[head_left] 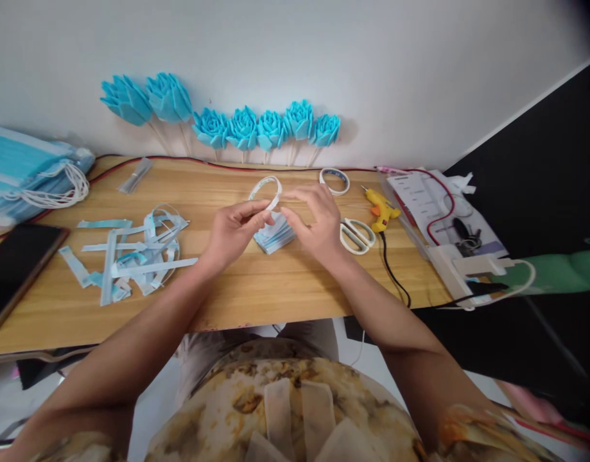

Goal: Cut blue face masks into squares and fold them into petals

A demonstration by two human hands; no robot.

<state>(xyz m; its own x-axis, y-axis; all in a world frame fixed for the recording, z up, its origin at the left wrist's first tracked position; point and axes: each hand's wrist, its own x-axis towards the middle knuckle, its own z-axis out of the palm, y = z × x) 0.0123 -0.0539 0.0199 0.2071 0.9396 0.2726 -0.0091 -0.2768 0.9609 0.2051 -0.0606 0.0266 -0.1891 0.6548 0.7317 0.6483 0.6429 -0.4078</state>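
My left hand [234,230] pinches a roll of white tape [277,192] at its lower edge, between thumb and fingers, and holds it tilted above the table. Close to the roll's right side is my right hand [318,218], its thumb and fingers apart with nothing visible between them. A small stack of folded light-blue mask fabric [277,239] lies below and between the hands, partly hidden. Right of my right hand lie white-handled scissors [358,233], their blades out of sight. A second tape roll [336,192] lies flat behind that hand.
Several blue fabric flowers [244,128] on sticks lean against the wall. Cut mask strips [143,253] are heaped at left, near a phone [22,269] and bagged masks [25,173]. A yellow glue gun [381,210], a power strip [451,273] and keys [469,239] occupy the right.
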